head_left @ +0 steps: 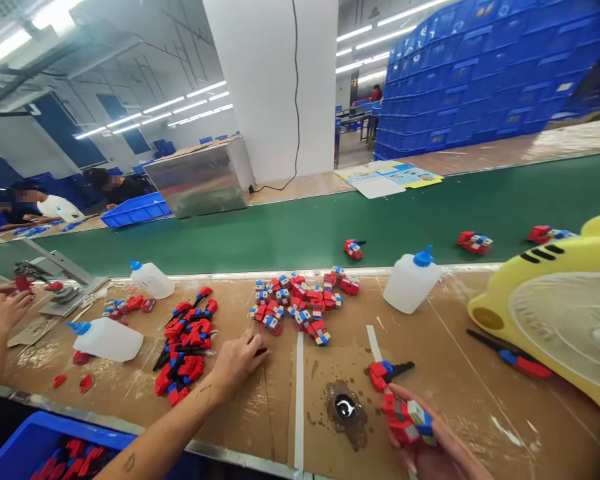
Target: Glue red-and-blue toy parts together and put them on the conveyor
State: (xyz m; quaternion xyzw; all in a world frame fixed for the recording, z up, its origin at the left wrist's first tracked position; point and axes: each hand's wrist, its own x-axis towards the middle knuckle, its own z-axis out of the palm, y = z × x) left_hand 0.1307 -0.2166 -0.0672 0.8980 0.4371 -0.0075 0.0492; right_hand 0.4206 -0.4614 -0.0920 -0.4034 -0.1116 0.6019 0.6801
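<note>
My right hand [443, 440] grips a red, white and blue plastic toy part [405, 421] near the front edge of the bench. Just beyond its fingertips lies a red and blue piece with a black rod [387, 373]. My left hand [240, 360] rests on the brown cardboard with its fingers curled together. A small dark thing shows at those fingertips, too little to name. Behind the left hand sits a pile of red, white and blue parts [300, 300]. To its left is a heap of red and blue pieces with black rods [185, 347].
A small black-rimmed pot of liquid [346, 405] stands in a wet stain. White bottles with blue caps [411, 281] stand or lie about. A yellow fan [555, 313] is at right, a green conveyor [280, 237] behind. A co-worker's hands [5, 307] work at left.
</note>
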